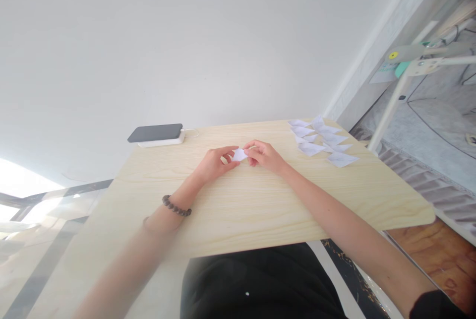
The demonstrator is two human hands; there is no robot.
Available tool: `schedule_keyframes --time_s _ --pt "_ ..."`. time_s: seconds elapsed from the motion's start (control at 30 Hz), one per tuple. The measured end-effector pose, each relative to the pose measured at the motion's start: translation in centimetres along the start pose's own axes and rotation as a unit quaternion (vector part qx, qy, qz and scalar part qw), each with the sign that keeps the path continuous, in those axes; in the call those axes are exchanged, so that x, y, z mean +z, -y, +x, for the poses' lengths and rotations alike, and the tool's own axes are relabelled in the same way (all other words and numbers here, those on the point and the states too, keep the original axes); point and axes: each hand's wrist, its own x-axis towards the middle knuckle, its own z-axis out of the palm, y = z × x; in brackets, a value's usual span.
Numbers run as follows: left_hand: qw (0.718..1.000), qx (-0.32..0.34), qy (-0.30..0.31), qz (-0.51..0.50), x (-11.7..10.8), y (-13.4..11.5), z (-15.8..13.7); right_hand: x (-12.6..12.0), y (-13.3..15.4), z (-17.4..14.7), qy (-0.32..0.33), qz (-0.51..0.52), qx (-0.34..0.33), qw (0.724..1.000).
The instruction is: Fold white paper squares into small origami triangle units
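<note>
Between my two hands, over the middle of the table, is a small piece of folded white paper (240, 155). My left hand (217, 164) pinches its left side between thumb and fingers. From the other side, my right hand (265, 156) grips the right corner with thumb and curled fingers, covering part of it. To the right, several folded white paper pieces (311, 149), pointed in shape, lie in rough rows on the tabletop.
The pale wood-grain table (238, 210) stands against a white wall (223, 51). At its back left, a dark phone (156, 132) rests on a white block (161, 142) with a white cable. A white metal frame (390, 103) rises beyond the right edge.
</note>
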Motion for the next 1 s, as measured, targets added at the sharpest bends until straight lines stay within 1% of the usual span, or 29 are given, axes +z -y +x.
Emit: schedule_keyframes --time_s 0.07,0.13,0.3,0.4,0.57,0.63,0.7,0.77,0.8,0.9,1.0 --pt "1.0 -0.014 -0.012 -0.003 0.0 -0.1 0.0 -0.1 -0.2 0.1 0.013 0.026 -0.005 1.0" --pt "0.999 -0.025 -0.019 -0.015 0.0 -0.1 -0.1 -0.1 -0.5 0.3 0.017 0.026 -0.015 0.999" --pt "0.998 -0.031 -0.021 -0.045 0.1 0.0 -0.1 0.1 -0.8 0.4 0.017 -0.009 -0.028 0.999" --pt "0.998 -0.022 -0.022 -0.05 0.1 0.0 -0.1 0.3 -0.5 0.4 0.02 -0.042 -0.031 0.998" --pt "0.997 -0.01 -0.023 -0.073 0.1 -0.5 -0.2 0.8 -0.8 0.6 -0.037 -0.081 -0.029 0.996" --pt "0.994 -0.019 -0.016 -0.102 0.2 -0.6 -0.3 0.8 -0.9 0.6 -0.052 -0.095 -0.035 0.993" --pt "0.988 -0.036 -0.006 -0.148 0.4 -0.7 -0.3 0.9 -0.9 0.5 -0.072 -0.131 -0.05 0.987" --pt "0.978 -0.064 0.005 -0.2 0.7 -0.6 -0.3 1.0 -0.8 0.3 -0.099 -0.195 -0.085 0.972" --pt "0.971 -0.08 0.013 -0.224 0.8 -0.6 -0.2 1.1 -0.7 0.2 -0.115 -0.232 -0.109 0.96" --pt "0.949 -0.12 0.04 -0.29 0.9 -0.6 -0.1 1.5 -0.4 -0.1 -0.155 -0.331 -0.183 0.913" --pt "0.932 -0.14 0.054 -0.33 0.8 -0.8 0.0 1.8 -0.3 -0.3 -0.168 -0.395 -0.239 0.871"
